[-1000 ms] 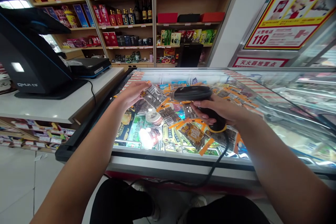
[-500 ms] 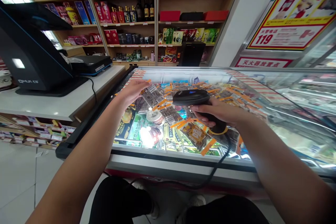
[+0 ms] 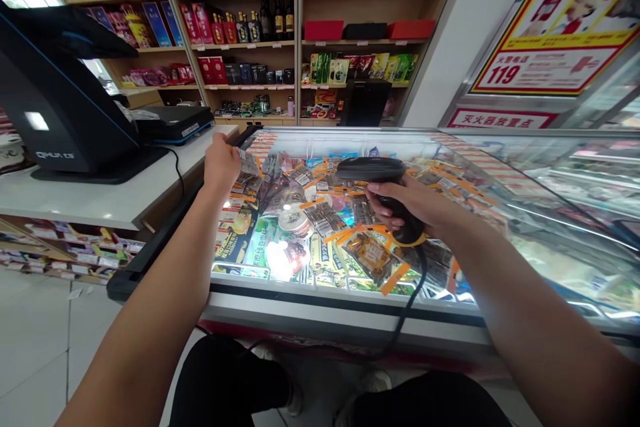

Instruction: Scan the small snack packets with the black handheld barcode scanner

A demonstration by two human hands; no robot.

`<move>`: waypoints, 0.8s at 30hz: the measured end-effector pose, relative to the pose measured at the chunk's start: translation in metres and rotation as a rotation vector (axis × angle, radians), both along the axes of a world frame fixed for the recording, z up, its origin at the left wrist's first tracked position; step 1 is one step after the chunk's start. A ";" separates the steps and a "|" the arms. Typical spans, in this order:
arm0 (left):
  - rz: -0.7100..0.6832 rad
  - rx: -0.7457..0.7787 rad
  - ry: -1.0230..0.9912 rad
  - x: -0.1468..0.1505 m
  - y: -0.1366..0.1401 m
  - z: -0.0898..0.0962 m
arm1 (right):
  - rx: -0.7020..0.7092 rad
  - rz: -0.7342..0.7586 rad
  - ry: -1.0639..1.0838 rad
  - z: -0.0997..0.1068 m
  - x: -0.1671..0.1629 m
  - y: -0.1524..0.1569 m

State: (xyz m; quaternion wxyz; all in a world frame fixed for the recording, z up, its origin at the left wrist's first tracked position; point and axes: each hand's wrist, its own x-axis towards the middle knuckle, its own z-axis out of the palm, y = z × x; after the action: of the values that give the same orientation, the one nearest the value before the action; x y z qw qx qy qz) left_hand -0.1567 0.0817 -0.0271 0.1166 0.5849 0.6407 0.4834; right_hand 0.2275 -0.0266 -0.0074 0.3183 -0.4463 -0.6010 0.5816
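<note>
My right hand [image 3: 400, 207] is wrapped round the handle of a black barcode scanner [image 3: 371, 169], whose head points left over the glass top. A black cord [image 3: 407, 310] runs down from the handle. Over the left end of the glass, my left hand [image 3: 223, 163] is closed on the edge of a snack packet [image 3: 249, 163] with orange ends; its fingers are partly hidden. Several similar packets lie spread on the glass, among them a brown and orange one [image 3: 373, 255] near the front and one with its barcode up [image 3: 323, 217].
The packets lie on a glass-topped freezer [image 3: 350, 307] with ice-cream goods showing beneath. To the left, a white counter [image 3: 95, 200] bears a black checkout terminal [image 3: 75, 107] and a scale [image 3: 173, 121]. Shelves of boxes and bottles [image 3: 277, 17] stand behind.
My left hand has moved left with a packet, away from the scanner towards the freezer's left edge. The scanner in my right hand has shifted slightly right and up.
</note>
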 end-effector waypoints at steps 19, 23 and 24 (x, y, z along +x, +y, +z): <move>-0.097 -0.230 0.559 0.120 -0.001 -0.054 | -0.026 0.055 0.039 -0.008 -0.012 0.001; -0.169 -0.106 0.348 0.107 0.005 -0.050 | -0.008 0.059 0.038 -0.010 -0.014 0.001; -0.211 -0.041 0.306 0.105 0.005 -0.050 | 0.002 0.050 0.043 -0.009 -0.015 0.000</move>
State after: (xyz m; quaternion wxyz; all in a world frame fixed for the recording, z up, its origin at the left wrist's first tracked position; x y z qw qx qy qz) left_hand -0.0514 0.0864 -0.0768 0.0796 0.7132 0.5957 0.3606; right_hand 0.2127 -0.0263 -0.0168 0.3170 -0.4182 -0.6055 0.5983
